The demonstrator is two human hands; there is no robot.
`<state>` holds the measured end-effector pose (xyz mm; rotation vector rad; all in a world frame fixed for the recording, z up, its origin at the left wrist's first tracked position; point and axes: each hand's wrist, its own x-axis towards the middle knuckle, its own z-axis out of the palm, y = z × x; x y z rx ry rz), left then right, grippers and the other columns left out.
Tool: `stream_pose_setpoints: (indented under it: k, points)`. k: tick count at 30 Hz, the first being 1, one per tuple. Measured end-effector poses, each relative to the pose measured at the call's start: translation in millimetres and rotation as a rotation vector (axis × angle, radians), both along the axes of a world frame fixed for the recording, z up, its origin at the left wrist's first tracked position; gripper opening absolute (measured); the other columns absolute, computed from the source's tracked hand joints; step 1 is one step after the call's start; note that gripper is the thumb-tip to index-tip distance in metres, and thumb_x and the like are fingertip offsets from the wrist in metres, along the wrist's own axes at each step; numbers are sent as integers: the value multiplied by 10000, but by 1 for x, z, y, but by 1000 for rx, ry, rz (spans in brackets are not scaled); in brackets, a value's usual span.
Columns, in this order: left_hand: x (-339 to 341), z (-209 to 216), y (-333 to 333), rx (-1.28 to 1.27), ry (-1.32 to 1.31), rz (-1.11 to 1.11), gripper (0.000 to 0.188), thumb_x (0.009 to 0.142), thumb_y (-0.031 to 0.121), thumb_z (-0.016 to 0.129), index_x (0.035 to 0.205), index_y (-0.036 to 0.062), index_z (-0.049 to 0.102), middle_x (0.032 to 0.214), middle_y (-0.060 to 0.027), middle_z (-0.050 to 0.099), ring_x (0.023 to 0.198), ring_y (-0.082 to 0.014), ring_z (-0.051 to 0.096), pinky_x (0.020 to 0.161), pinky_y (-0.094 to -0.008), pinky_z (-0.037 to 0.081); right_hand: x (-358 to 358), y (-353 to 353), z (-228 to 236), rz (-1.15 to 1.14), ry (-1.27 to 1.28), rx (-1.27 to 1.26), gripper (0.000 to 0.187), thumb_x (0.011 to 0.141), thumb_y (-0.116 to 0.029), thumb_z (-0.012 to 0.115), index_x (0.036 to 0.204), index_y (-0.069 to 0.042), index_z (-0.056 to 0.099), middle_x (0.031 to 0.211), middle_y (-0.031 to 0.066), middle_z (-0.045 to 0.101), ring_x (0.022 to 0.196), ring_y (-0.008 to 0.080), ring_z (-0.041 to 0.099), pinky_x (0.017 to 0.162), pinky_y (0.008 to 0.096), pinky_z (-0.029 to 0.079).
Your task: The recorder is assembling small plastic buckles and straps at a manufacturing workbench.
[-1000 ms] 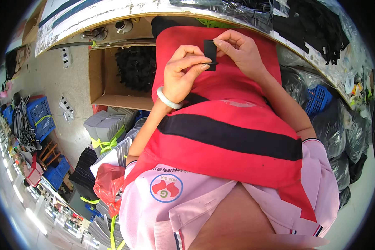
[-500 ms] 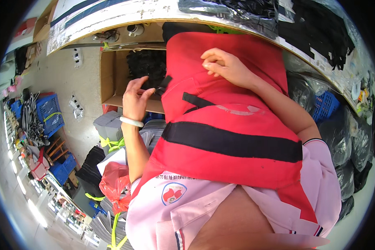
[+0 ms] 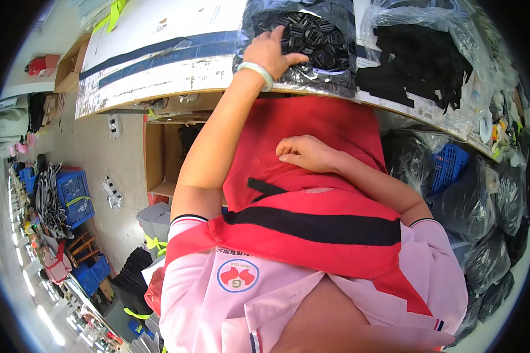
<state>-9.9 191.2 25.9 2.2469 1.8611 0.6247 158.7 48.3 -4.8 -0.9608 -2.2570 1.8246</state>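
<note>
My left hand reaches over the tabletop to a clear plastic bag full of black plastic buckles. Its thumb and fingers are spread at the left side of the pile, and nothing shows in its grasp. My right hand is in front of the red apron, below the table edge. Those fingers are loosely curled in, with no object visible in them. A black strap hangs across the apron, beneath the right hand.
Cut black fabric pieces lie right of the buckles on the white table. Below its edge, a cardboard box stands at the left. Black plastic bags and a blue basket crowd the right side.
My left hand has gone from beside the cardboard box, where a small black piece was near its fingers, up to the buckles. My right hand has moved lower in the view, its fingers still curled.
</note>
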Motion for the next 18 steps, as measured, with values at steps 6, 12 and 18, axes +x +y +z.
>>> stream_pose_setpoints:
  k: [6,12,18]
  points:
    - [34,-10,20,-160,-19,-87,609,755,342,751,1292,199,500,1263,-194,466,1068,-392,562,892,-427,490,21,6,-11,-69,-11,-16,165,877,-143,602,996,-30,618,946,139,683,897,285,652,787,374,498]
    - [24,-22,47,-31,-202,-43,364,685,170,773,1019,107,642,1022,-196,600,930,-395,616,816,-419,504,20,9,-12,-55,-13,-40,172,863,-154,593,985,-35,621,946,136,681,890,285,649,793,382,492]
    - [-3,-27,82,-250,-1016,195,226,734,230,739,854,41,712,745,-93,677,675,-209,650,665,-285,518,19,10,-13,-48,-5,-19,166,870,-153,586,981,-35,618,948,136,679,897,290,646,797,379,491]
